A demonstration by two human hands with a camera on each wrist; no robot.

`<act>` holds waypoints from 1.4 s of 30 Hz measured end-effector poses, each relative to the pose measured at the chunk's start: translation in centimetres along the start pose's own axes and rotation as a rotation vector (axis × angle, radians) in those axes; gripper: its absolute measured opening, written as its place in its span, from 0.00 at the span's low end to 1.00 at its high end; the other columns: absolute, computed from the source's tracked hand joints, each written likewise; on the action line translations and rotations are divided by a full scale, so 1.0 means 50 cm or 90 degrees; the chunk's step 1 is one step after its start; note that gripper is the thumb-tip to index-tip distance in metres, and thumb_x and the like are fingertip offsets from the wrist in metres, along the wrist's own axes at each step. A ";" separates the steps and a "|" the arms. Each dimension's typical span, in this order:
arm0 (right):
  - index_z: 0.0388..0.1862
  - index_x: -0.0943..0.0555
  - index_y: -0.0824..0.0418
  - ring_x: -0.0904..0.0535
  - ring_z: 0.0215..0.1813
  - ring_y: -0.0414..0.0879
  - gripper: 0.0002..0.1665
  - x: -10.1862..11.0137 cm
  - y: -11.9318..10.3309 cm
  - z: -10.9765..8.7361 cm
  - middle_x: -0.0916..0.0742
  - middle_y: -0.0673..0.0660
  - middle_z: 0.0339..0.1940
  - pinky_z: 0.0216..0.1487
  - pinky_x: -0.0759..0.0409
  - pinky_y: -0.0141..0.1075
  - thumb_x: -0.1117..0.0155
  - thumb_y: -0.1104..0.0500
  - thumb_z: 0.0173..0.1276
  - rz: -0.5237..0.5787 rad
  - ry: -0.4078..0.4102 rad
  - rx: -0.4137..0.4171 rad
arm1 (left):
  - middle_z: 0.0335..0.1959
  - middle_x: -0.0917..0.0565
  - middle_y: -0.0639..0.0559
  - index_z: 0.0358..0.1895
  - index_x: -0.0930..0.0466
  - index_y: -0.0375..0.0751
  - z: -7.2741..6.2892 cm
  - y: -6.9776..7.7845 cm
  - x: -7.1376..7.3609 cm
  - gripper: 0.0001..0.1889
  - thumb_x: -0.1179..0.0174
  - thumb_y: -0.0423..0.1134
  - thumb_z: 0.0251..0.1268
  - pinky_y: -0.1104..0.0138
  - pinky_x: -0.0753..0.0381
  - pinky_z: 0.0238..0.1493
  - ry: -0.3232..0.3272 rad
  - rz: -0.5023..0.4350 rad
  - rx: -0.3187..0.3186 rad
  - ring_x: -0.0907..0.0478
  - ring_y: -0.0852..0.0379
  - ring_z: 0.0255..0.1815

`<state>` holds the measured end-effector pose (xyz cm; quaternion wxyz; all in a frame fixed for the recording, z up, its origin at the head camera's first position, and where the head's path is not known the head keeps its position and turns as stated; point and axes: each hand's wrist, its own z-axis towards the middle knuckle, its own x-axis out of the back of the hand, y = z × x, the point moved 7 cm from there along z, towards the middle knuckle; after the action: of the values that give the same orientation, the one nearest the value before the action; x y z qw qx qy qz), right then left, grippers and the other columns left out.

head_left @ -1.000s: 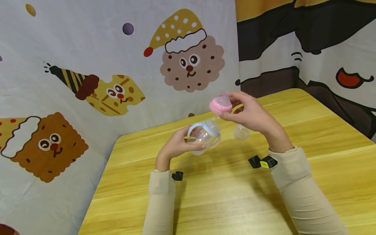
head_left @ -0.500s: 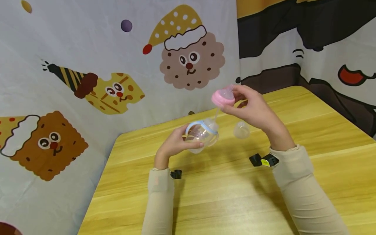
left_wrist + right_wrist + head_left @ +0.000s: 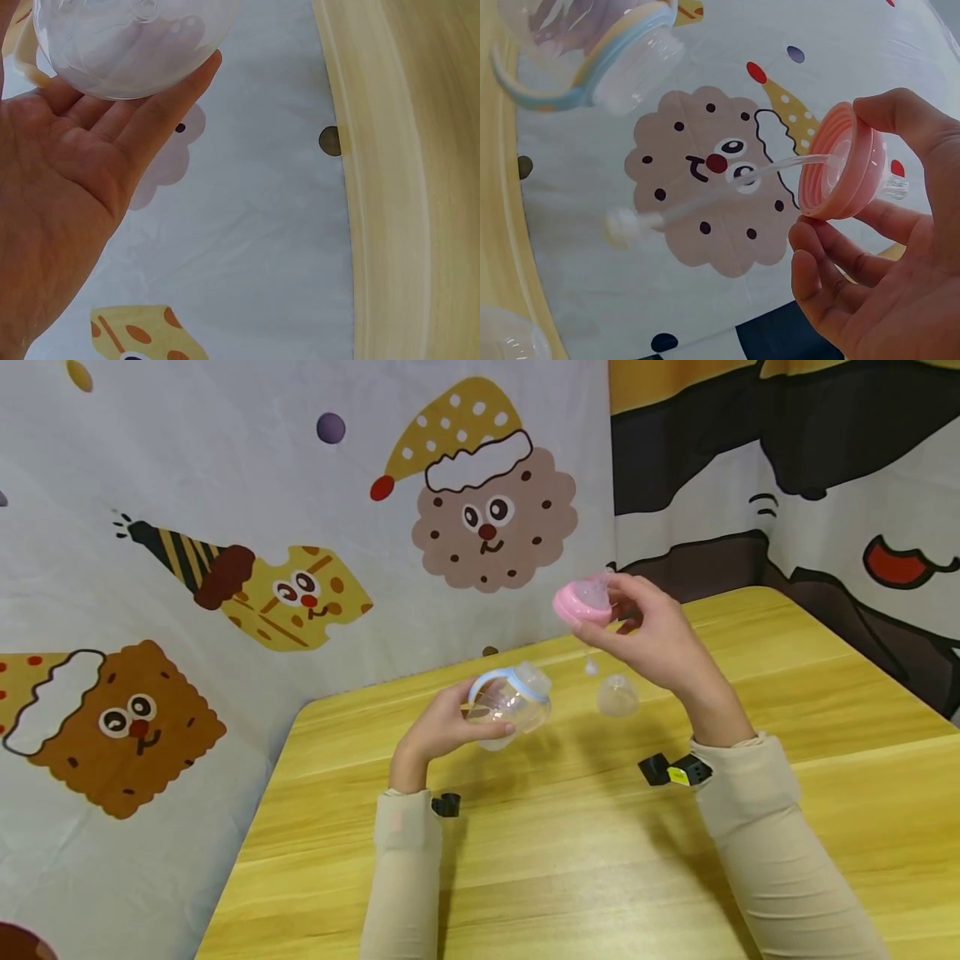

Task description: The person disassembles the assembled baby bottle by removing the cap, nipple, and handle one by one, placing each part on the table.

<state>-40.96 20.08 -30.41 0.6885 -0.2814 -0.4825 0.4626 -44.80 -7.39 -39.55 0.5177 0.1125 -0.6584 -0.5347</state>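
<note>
My left hand (image 3: 442,727) grips a clear baby bottle (image 3: 517,706) with a light blue handle ring; its threaded neck is uncovered and leans to the right. In the left wrist view the rounded bottle body (image 3: 135,45) rests against my fingers. Higher and to the right, my right hand (image 3: 648,631) pinches a pink bottle collar (image 3: 581,603) with a clear nipple. From the collar's underside hangs a thin straw (image 3: 735,184) with a weighted end, apart from the bottle neck (image 3: 637,67).
A clear dome cap (image 3: 618,695) stands on the wooden table (image 3: 562,860) below my right hand. Behind the table hangs a cloth backdrop (image 3: 300,485) with cartoon biscuits, close to the table's far edge. Small black cameras sit at both wrists.
My right hand has lifted the pink collar up and right, and the straw has come out of the bottle neck. My left hand and the bottle have shifted slightly left.
</note>
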 end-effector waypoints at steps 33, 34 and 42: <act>0.78 0.28 0.66 0.23 0.61 0.60 0.41 -0.035 0.067 0.019 0.22 0.66 0.66 0.52 0.24 0.35 0.26 0.53 0.72 -0.074 -0.075 -0.028 | 0.59 0.16 0.50 0.69 0.21 0.38 -0.019 -0.004 0.052 0.34 0.20 0.44 0.60 0.54 0.12 0.53 0.052 -0.006 -0.002 0.16 0.50 0.53; 0.78 0.29 0.66 0.23 0.61 0.60 0.41 -0.035 0.068 0.019 0.22 0.66 0.66 0.51 0.23 0.34 0.26 0.53 0.72 -0.078 -0.080 -0.032 | 0.59 0.16 0.50 0.68 0.21 0.39 -0.019 -0.004 0.052 0.34 0.20 0.44 0.60 0.54 0.12 0.53 0.051 -0.008 -0.002 0.16 0.50 0.53; 0.74 0.25 0.66 0.23 0.59 0.60 0.37 -0.043 0.070 0.020 0.19 0.65 0.58 0.50 0.24 0.38 0.26 0.53 0.71 -0.078 -0.126 -0.049 | 0.59 0.16 0.51 0.68 0.20 0.47 -0.023 -0.004 0.060 0.32 0.21 0.44 0.61 0.55 0.12 0.53 0.059 -0.014 0.001 0.17 0.50 0.54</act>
<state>-43.40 19.54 -33.82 0.6532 -0.2300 -0.5819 0.4264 -45.27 -10.25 -38.14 0.5421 0.1447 -0.6326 -0.5339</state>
